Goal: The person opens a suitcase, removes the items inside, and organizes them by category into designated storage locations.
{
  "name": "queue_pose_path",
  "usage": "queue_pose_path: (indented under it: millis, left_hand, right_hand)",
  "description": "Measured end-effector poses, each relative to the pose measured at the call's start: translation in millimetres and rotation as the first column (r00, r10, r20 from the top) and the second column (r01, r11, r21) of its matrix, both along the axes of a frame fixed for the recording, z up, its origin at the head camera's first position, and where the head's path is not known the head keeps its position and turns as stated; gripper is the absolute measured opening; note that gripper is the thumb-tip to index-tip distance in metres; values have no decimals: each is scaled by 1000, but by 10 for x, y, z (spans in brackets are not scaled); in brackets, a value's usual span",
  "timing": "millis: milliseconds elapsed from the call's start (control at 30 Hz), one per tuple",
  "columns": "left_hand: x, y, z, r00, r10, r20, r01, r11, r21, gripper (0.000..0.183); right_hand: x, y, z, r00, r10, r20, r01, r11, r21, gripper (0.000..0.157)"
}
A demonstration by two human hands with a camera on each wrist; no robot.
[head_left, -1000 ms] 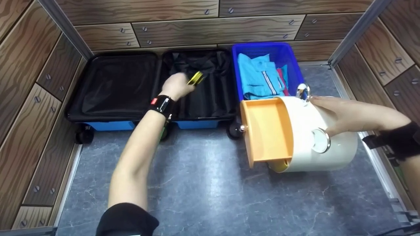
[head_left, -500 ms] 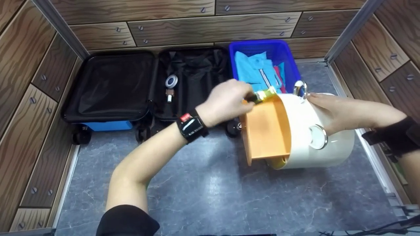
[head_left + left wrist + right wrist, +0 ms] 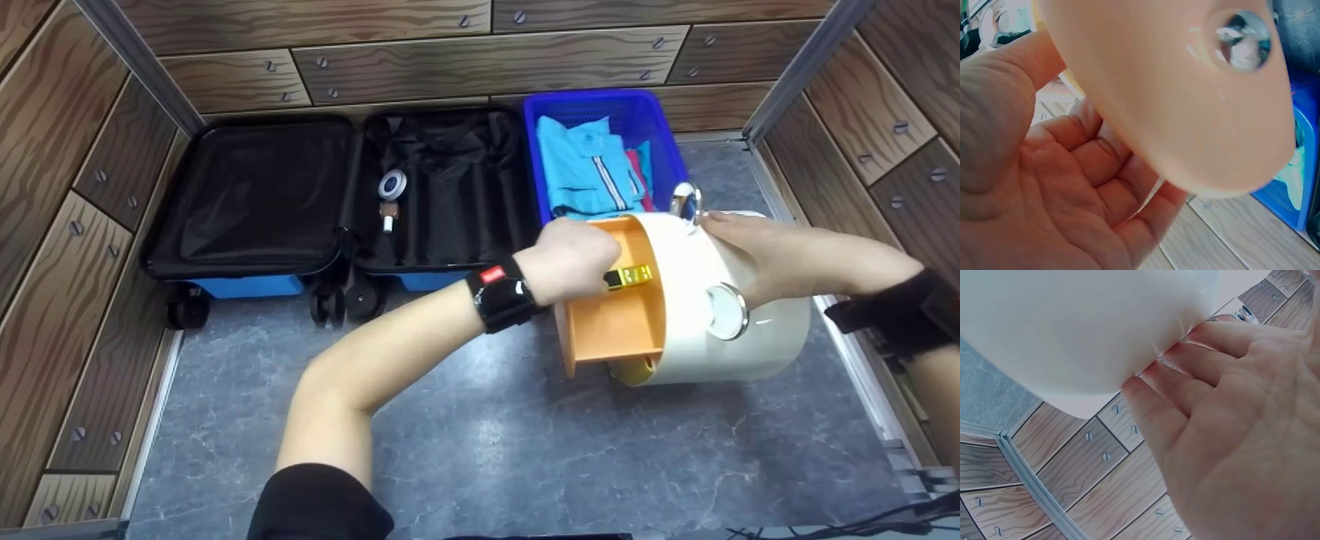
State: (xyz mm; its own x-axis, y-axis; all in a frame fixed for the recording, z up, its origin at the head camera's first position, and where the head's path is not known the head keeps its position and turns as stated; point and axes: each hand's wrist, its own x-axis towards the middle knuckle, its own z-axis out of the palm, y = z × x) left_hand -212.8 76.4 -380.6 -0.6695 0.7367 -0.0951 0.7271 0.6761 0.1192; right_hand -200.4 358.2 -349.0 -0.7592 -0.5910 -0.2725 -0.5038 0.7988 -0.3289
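Note:
In the head view, my left hand (image 3: pixel 574 259) holds a small black-and-gold item (image 3: pixel 628 277) of unclear kind over the pulled-out orange drawer (image 3: pixel 611 334). In the left wrist view, the drawer front (image 3: pixel 1185 107) with its round silver knob hides the item; the curled fingers (image 3: pixel 1112 157) show beside it. The drawer belongs to a white rounded storage case (image 3: pixel 750 360) with silver rings. My right hand (image 3: pixel 780 259) rests spread on this case. In the right wrist view, its fairly straight fingers (image 3: pixel 1185 382) touch the white wall.
An open black-lined suitcase (image 3: pixel 465 225) lies behind, its other half (image 3: pixel 262 195) at left. In it are a round silver-rimmed item (image 3: pixel 392 184) and a small brown bottle (image 3: pixel 388 215) with a white cap. A blue basket (image 3: pixel 664 142) holds folded blue clothes (image 3: pixel 592 169).
My left hand has carried the black-and-gold item from above the suitcase rightward, then down over the orange drawer. The right hand has stayed on the case.

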Motion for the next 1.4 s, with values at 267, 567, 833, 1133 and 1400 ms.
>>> queue_pose_path:
  millis: [267, 567, 833, 1133, 1400]
  left_hand:
    - [-5, 136, -89, 1000, -4, 9, 5, 998, -60, 12]
    - [0, 196, -145, 1000, 20, 13, -18, 992, -129, 6]
    - [10, 168, -170, 1000, 14, -1, -14, 993, -121, 3]
    - [40, -52, -3, 997, 43, -68, -39, 997, 60, 34]
    - [158, -599, -117, 980, 142, -139, -66, 892, 447, 27]
  right_hand:
    - [13, 13, 11, 999, -27, 21, 27, 1000, 9, 121]
    - [25, 10, -13, 1000, -10, -15, 10, 1000, -19, 106]
    - [50, 10, -2, 1000, -24, 2, 24, 999, -37, 102]
    - [51, 67, -41, 1000, -21, -5, 21, 1000, -18, 115]
    - [41, 64, -67, 999, -41, 28, 42, 999, -14, 123]
